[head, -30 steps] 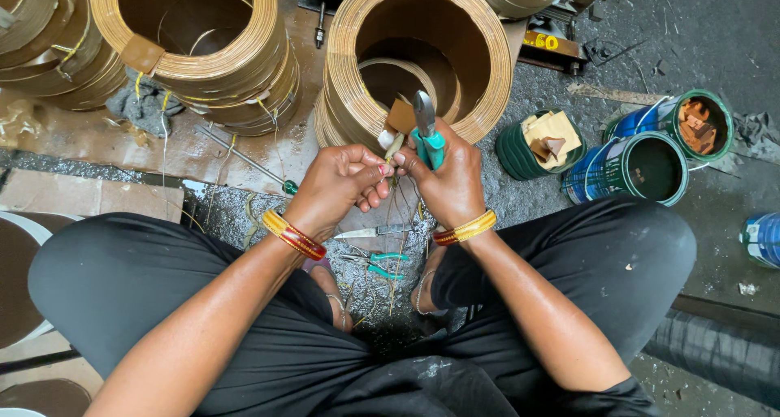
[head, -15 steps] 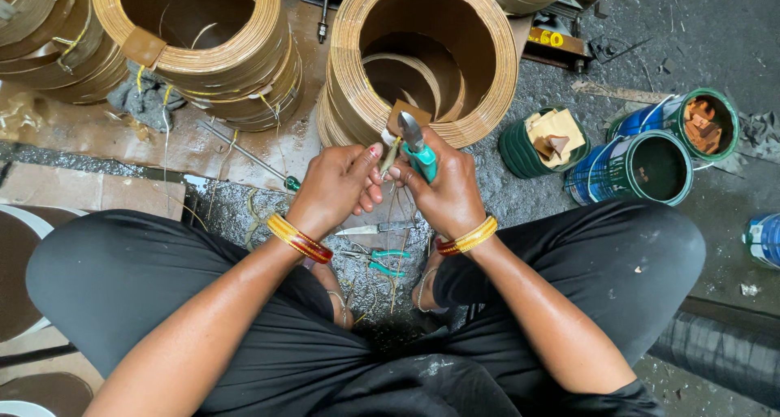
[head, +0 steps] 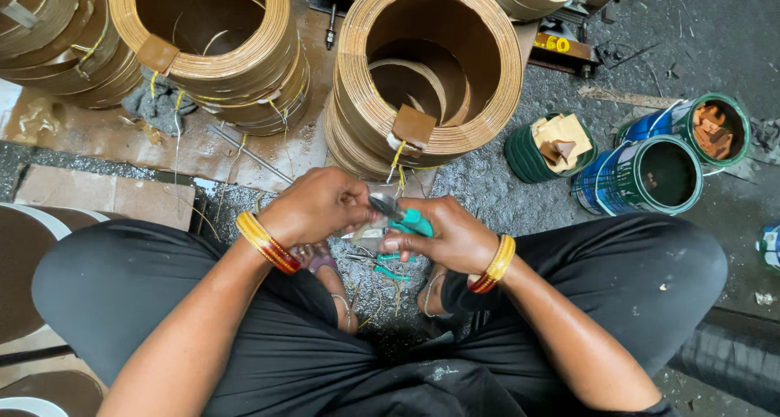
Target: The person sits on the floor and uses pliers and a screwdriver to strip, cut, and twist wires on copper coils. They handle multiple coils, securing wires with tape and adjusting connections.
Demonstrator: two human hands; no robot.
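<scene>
The right hand (head: 451, 238) grips teal-handled pliers (head: 402, 216), their long axis pointing toward ten o'clock, where the left hand (head: 321, 206) has its fingers pinched on something too small to tell.

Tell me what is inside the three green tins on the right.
The near tin looks dark and empty. The far tin holds reddish-brown scraps, the small tin tan card pieces. Whatever lies beneath those pieces is covered.

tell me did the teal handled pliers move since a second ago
Yes. The teal-handled pliers in the right hand have dropped from in front of the big coil toward the lap.
</scene>
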